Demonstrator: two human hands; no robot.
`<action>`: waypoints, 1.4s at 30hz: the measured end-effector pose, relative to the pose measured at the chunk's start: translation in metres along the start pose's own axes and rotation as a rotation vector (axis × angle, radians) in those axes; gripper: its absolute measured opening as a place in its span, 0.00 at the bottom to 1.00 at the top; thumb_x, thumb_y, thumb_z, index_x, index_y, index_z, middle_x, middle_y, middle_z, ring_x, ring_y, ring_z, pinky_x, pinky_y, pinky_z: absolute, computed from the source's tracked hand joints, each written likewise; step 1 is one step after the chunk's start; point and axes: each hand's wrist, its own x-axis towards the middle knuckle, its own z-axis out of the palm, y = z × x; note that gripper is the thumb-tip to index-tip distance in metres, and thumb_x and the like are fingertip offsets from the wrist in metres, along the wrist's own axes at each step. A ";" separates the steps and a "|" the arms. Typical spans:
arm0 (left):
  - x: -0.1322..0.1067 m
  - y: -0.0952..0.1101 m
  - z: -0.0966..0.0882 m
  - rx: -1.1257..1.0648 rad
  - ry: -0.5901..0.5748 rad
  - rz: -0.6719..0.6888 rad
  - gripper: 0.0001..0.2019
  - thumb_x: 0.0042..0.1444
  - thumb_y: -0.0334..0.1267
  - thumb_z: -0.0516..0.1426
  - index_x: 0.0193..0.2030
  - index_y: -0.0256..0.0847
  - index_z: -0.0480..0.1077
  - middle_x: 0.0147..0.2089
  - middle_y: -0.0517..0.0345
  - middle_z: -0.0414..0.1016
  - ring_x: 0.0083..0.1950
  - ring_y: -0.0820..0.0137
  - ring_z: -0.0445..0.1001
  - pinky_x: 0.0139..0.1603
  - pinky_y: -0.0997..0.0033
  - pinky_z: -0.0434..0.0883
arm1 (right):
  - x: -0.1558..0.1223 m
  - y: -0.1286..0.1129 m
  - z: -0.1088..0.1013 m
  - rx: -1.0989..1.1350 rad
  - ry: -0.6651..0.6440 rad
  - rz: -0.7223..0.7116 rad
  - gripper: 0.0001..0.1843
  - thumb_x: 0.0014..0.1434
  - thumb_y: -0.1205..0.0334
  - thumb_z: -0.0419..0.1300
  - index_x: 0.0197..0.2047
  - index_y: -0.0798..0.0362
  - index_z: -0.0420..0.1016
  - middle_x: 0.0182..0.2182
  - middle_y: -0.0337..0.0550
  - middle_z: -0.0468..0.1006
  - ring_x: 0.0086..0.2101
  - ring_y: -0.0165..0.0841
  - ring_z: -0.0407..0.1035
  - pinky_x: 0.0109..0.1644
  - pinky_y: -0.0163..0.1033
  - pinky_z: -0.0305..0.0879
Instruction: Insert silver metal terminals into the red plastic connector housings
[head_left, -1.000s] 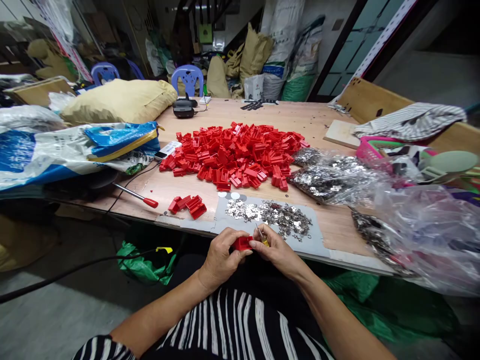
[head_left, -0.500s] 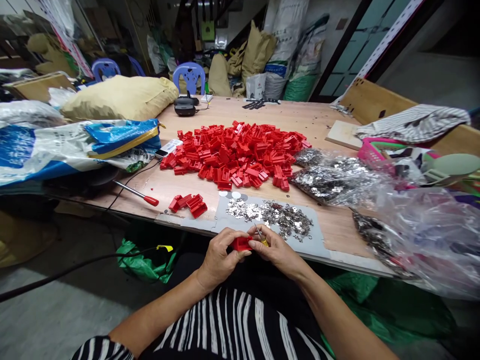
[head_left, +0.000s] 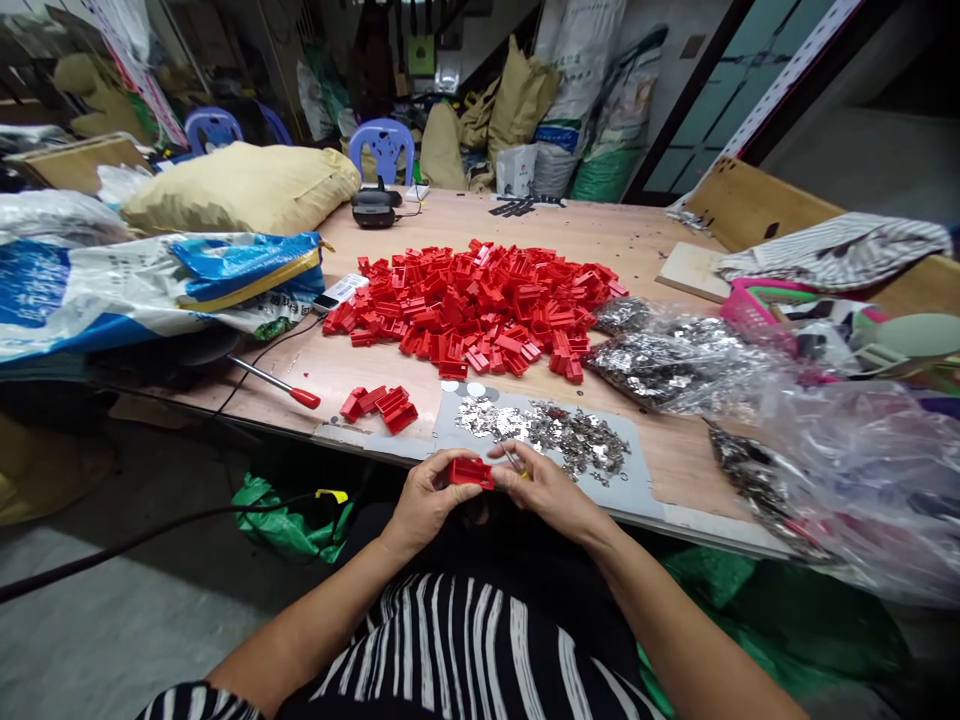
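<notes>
Pinched in my left hand (head_left: 425, 505) is a red plastic case (head_left: 471, 473), its open side tilted up, held just past the table's front edge. My right hand (head_left: 541, 488) is closed around a small tool with a yellow handle (head_left: 526, 474) and a thin metal shaft; its exact kind I cannot make out. The right fingertips are at the right end of the case. Beyond my hands, small shiny metal pieces (head_left: 577, 435) lie spread on a grey mat (head_left: 637, 470). Several red cases (head_left: 381, 405) sit in a small group to the left of the mat.
A large heap of red cases (head_left: 480, 305) covers the middle of the table. Clear bags of metal parts (head_left: 667, 355) stand at the right. A red-handled metal rod (head_left: 277, 383) juts from the left beside a blue and white sack (head_left: 135, 295). A black device (head_left: 373, 208) stands behind.
My left hand has shifted slightly left with the red case, turning it so more of its open inside shows. The tool in my right hand is now tipped lower.
</notes>
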 end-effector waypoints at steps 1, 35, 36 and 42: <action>0.001 -0.001 0.000 -0.025 0.039 -0.027 0.19 0.50 0.41 0.64 0.49 0.40 0.72 0.44 0.54 0.77 0.44 0.67 0.75 0.49 0.67 0.70 | 0.004 0.000 -0.003 -0.185 0.084 -0.057 0.13 0.60 0.51 0.56 0.44 0.49 0.67 0.29 0.38 0.73 0.27 0.31 0.66 0.30 0.36 0.59; -0.002 0.007 0.010 0.554 0.175 0.328 0.13 0.51 0.40 0.63 0.44 0.42 0.69 0.40 0.56 0.76 0.39 0.68 0.75 0.43 0.69 0.71 | 0.002 0.007 -0.022 -0.480 0.443 -0.212 0.05 0.59 0.59 0.56 0.34 0.50 0.70 0.31 0.42 0.76 0.31 0.35 0.67 0.37 0.39 0.60; -0.001 0.007 0.011 0.559 0.173 0.332 0.14 0.52 0.40 0.63 0.44 0.42 0.69 0.40 0.56 0.76 0.39 0.68 0.75 0.43 0.69 0.71 | 0.000 0.007 -0.020 -0.419 0.437 -0.202 0.06 0.58 0.57 0.56 0.34 0.50 0.70 0.31 0.42 0.75 0.31 0.35 0.66 0.37 0.39 0.60; 0.000 0.007 0.018 0.597 0.152 0.395 0.13 0.52 0.39 0.63 0.44 0.42 0.69 0.39 0.56 0.76 0.39 0.68 0.74 0.42 0.68 0.71 | -0.001 0.006 0.005 0.159 0.215 -0.006 0.18 0.53 0.45 0.61 0.32 0.52 0.69 0.21 0.33 0.64 0.21 0.27 0.56 0.25 0.35 0.53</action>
